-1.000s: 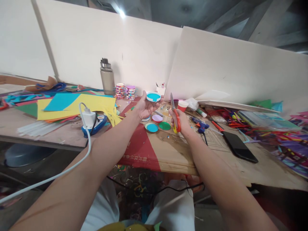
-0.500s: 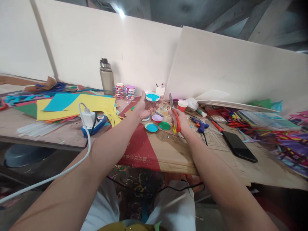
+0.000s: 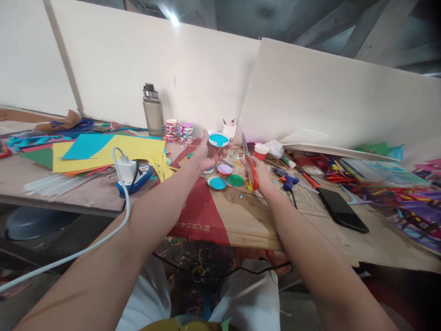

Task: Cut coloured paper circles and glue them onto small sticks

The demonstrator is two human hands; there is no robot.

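My left hand [image 3: 206,154] holds a round disc with a blue face and white rim [image 3: 219,139] at its fingertips, lifted above the table. To its right, my right hand [image 3: 259,175] grips red-handled scissors [image 3: 250,164], blades pointing up and close to the disc's right edge. On the cardboard below lie three more discs: blue [image 3: 217,183], pink [image 3: 225,169] and green [image 3: 235,180].
Yellow and blue paper sheets [image 3: 103,149], a white charger on a blue power strip [image 3: 132,177] and a metal bottle [image 3: 153,112] stand at left. A red cup [image 3: 261,151], glue gun [image 3: 286,178], black phone [image 3: 341,210] and coloured sticks [image 3: 379,184] lie at right.
The scissors and my right hand have shifted slightly left, nearer the disc. The left hand stays nearly still.
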